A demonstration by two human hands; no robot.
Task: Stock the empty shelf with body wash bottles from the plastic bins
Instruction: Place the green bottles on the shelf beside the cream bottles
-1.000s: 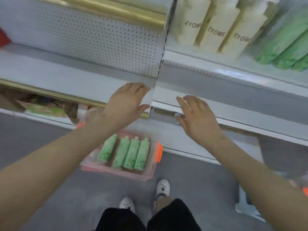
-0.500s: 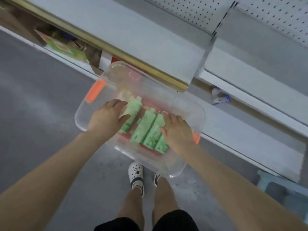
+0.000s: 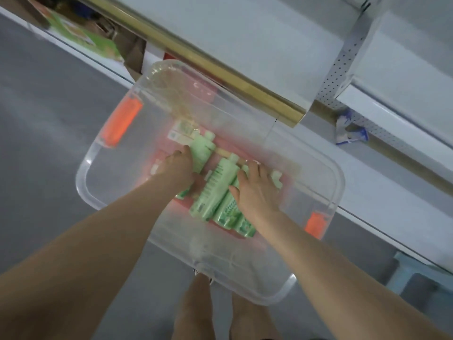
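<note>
A clear plastic bin (image 3: 93,168) with orange latches sits on the grey floor below me. Several light green body wash bottles lie side by side on its bottom. My left hand (image 3: 177,169) is inside the bin, fingers wrapped around the leftmost bottle (image 3: 202,149). My right hand (image 3: 255,190) rests on the rightmost bottles (image 3: 232,217), fingers curled over them; its grip is partly hidden. One bottle (image 3: 215,185) lies between my hands, untouched. The white empty shelf (image 3: 245,33) with a gold edge strip runs above the bin.
A second white shelf (image 3: 404,57) continues to the right behind a perforated upright. A crumpled blue and white wrapper (image 3: 348,130) lies on the bottom ledge. Green packaged goods (image 3: 81,35) sit low at the left. My legs stand just behind the bin.
My hands went from the shelf edge down into the bin. Since half a second ago, both have closed further over the green bottles, and my view has come closer.
</note>
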